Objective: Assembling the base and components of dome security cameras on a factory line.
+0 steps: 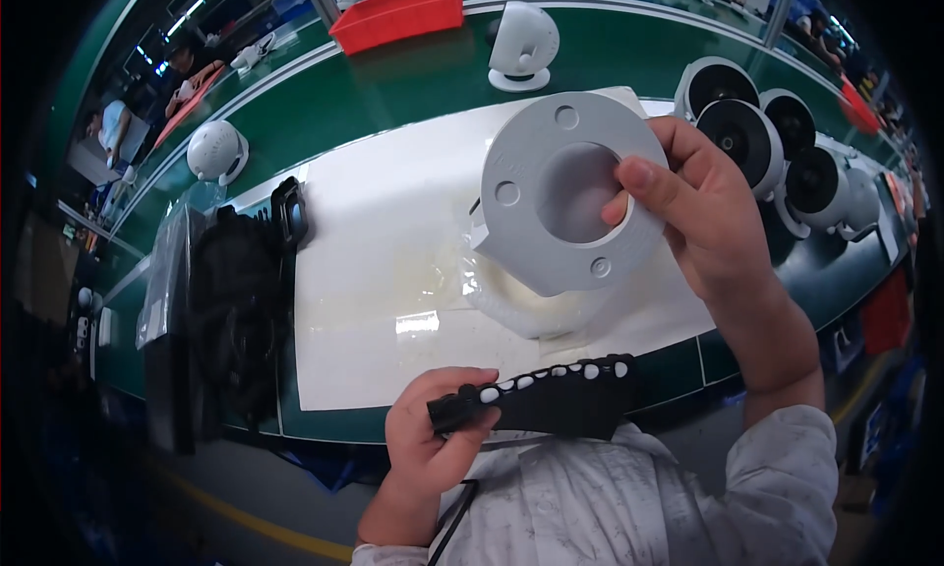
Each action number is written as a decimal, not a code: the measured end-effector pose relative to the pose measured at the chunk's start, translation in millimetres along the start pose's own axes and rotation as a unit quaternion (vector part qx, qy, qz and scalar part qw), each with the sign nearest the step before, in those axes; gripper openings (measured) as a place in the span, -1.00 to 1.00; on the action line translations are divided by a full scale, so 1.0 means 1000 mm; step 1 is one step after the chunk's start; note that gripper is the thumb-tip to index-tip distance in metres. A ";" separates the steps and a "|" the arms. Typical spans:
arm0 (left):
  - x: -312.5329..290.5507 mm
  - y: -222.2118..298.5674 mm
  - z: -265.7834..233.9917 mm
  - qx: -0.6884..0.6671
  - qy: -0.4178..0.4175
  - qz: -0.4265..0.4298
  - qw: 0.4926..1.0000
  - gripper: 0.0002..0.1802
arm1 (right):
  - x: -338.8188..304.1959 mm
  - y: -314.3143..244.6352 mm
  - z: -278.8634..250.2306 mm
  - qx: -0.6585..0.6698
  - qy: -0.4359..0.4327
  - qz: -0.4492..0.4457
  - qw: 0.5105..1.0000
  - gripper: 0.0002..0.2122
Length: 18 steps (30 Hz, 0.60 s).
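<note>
Raised over the bench, my right hand (703,197) grips a light grey plastic ring plate (511,241) by its right side. The thumb lies on the plate's face and a fingertip reaches into the big centre hole. Small round recesses mark that face. Close to my body, my left hand (433,433) pinches the left end of a dark, flat piece with white round spots (560,409). Those spots run in a row along its upper edge. Partly hidden below the plate, a white rounded item with a shiny, clear-film look (521,315) rests on a white sheet (364,291).
White fan-like units with black round fronts (733,143) cluster at the right. A similar white unit (526,45) stands behind the sheet, another (216,151) at the left. Black bags or covers (236,310) lie left of the sheet. At the back sits a red bin (398,17).
</note>
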<state>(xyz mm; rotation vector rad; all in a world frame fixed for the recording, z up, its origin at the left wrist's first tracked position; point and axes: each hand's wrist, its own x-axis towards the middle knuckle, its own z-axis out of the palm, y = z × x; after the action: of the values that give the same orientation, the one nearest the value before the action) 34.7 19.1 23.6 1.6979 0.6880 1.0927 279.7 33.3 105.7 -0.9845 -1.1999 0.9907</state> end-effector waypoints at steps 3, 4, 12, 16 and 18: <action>-0.002 0.003 -0.002 -0.002 0.028 -0.001 1.000 -0.78 | -0.010 0.006 0.004 0.042 0.016 0.042 0.998 -0.70; -0.001 0.004 -0.003 -0.001 0.028 -0.005 1.000 -0.78 | -0.014 0.008 0.005 0.067 0.012 0.075 0.995 -0.71; -0.009 -0.001 0.007 -0.061 0.105 -0.009 0.993 -0.84 | -0.070 0.040 -0.022 -0.006 0.089 -0.022 0.996 -0.57; -0.013 -0.004 0.013 -0.102 0.096 -0.017 0.990 -0.80 | -0.097 0.037 0.012 -0.194 -0.010 -0.122 0.973 -0.53; -0.011 -0.002 0.015 -0.119 0.076 -0.042 0.989 -0.78 | -0.094 0.041 0.021 -0.207 0.039 -0.130 0.969 -0.71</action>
<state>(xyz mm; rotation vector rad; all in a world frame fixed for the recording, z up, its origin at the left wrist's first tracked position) 43.4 4.6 15.9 1.3811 0.6879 1.2040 247.0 -44.3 44.1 -1.1413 -1.4600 0.4964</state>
